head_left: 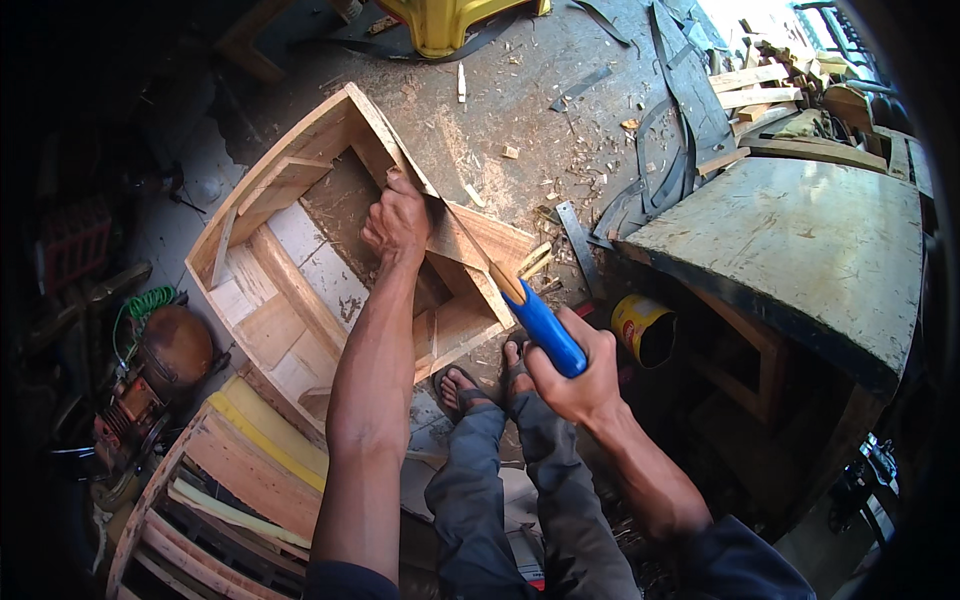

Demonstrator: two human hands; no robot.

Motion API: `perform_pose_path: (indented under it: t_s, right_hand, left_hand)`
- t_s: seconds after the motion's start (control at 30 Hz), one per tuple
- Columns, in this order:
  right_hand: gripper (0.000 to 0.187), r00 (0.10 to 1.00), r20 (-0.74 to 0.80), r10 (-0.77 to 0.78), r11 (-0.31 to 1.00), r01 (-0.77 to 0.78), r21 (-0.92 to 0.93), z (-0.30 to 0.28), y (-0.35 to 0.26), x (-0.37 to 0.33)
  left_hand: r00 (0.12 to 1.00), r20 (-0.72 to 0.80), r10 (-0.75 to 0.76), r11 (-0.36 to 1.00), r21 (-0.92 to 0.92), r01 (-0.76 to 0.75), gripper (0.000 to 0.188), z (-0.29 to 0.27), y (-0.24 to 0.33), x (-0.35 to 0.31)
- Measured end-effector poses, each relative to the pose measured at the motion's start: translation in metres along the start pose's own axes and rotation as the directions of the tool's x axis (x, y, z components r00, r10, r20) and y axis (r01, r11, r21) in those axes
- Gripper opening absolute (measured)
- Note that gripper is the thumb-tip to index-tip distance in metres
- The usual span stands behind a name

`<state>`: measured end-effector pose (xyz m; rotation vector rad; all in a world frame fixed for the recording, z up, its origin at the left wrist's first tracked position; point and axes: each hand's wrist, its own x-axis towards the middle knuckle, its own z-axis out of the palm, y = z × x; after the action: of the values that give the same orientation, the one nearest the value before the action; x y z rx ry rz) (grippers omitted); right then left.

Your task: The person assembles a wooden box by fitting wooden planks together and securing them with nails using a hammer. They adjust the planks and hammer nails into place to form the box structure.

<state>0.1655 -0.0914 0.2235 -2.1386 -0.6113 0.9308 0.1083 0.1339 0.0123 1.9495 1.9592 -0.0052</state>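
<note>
Gripping the top edge of a pale, rough-sawn wooden box frame (340, 260) standing on the shaving-strewn concrete floor (520, 90), the left hand (398, 225) keeps its grip clamped on the slanted board. The right hand (575, 375) has its grip closed round the smooth blue handle of a chisel (520, 305), whose thin blade runs up along that board toward the left hand; its tip is hard to make out. A weathered grey worktop (800, 250) curves away at right, its far end cut off.

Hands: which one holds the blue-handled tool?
The right hand, fingers wrapped round the blue handle. The left hand grips the wooden frame instead.
</note>
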Motion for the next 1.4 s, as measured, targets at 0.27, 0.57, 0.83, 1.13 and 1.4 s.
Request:
perform_pose_path:
  t_s: [0.27, 0.57, 0.83, 1.13, 1.4]
  right_hand:
    - [0.007, 0.998, 0.063, -0.026, 0.985, 0.036, -0.171, -0.087, -0.013, -0.136]
    - [0.009, 1.0, 0.027, -0.006, 0.996, 0.008, -0.085, -0.029, -0.003, -0.079]
    - [0.017, 0.997, -0.07, -0.027, 0.998, 0.023, -0.055, 0.034, -0.009, 0.023]
    - [0.01, 0.997, -0.028, -0.072, 0.986, 0.066, -0.155, -0.037, -0.011, -0.092]
    - [0.011, 0.999, 0.049, -0.017, 0.99, 0.024, -0.142, -0.05, -0.019, -0.109]
  left_hand:
    - [0.972, 0.221, -0.083, 0.995, -0.029, 0.091, 0.072, -0.035, 0.003, -0.001]
    - [0.998, 0.064, 0.007, 0.999, -0.034, -0.005, 0.064, -0.009, 0.005, 0.001]
    - [1.0, -0.003, 0.007, 0.998, -0.069, -0.007, 0.063, 0.003, 0.001, 0.0]
    - [0.995, 0.104, -0.01, 0.998, -0.056, 0.016, 0.063, -0.012, 0.007, -0.003]
    - [0.985, 0.165, -0.05, 0.997, -0.057, 0.06, 0.063, -0.016, -0.003, 0.001]
